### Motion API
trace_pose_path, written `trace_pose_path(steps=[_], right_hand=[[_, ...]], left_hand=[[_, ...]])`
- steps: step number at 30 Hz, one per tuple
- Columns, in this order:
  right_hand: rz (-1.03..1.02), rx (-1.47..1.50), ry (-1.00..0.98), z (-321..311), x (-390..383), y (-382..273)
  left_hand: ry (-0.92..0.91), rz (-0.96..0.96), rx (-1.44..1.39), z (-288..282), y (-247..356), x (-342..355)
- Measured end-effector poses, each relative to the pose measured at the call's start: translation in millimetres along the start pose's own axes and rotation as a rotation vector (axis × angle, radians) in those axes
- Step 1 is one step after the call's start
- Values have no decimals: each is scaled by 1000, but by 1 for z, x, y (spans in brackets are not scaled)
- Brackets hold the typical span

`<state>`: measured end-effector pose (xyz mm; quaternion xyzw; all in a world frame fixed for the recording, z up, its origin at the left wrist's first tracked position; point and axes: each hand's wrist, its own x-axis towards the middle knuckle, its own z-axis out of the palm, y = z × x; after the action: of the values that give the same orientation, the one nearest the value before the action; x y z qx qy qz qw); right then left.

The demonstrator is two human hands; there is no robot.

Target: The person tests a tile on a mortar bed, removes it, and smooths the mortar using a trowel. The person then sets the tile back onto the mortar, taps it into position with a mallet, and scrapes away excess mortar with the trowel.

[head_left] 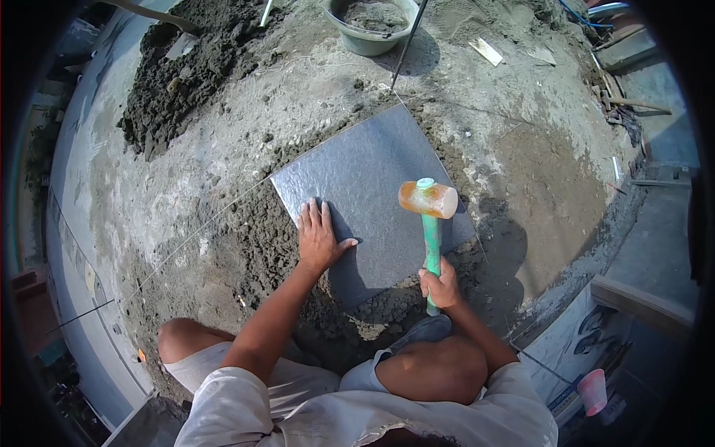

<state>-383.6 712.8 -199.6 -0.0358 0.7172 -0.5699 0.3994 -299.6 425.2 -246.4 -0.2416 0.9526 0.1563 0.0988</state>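
With left hand (319, 244) spread on the grey tile (372, 194) atop crumbly mortar (257, 223) and right hand (442, 286) wrapped round the amber-headed mallet (428, 200), could crack the near corner (353, 296), if poorly bedded, by striking too hard or off-centre.

Rough ground (316, 86) carries a bucket (365, 45), a dark heap (167, 93) (clumpy) and a grey tile (376, 167).

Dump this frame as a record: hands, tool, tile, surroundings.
left hand: resting on tile, near its left edge
right hand: gripping mallet handle
mallet: amber head, green handle; head over tile, contact unclear
tile: dark grey, lying flat
wet-looking mix: crumbly, grey, along tile's edges
basin: beyond tile, greyish mix inside
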Motion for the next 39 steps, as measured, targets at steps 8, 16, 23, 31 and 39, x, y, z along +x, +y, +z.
trace_pose_path(steps=[8, 16, 23, 31, 39], right_hand=[[-387, -1076, 47, -117, -91, 47], [-163, -399, -33, -15, -41, 24], [266, -53, -338, 70, 13, 22], [-154, 339, 30, 48, 1, 17], [-95, -59, -38, 59, -6, 39]], left_hand=[[88, 140, 130, 19, -32, 50], [114, 136, 178, 19, -42, 50], [175, 190, 139, 28, -49, 49], [156, 158, 196, 34, -37, 52], [177, 176, 220, 36, -55, 54]])
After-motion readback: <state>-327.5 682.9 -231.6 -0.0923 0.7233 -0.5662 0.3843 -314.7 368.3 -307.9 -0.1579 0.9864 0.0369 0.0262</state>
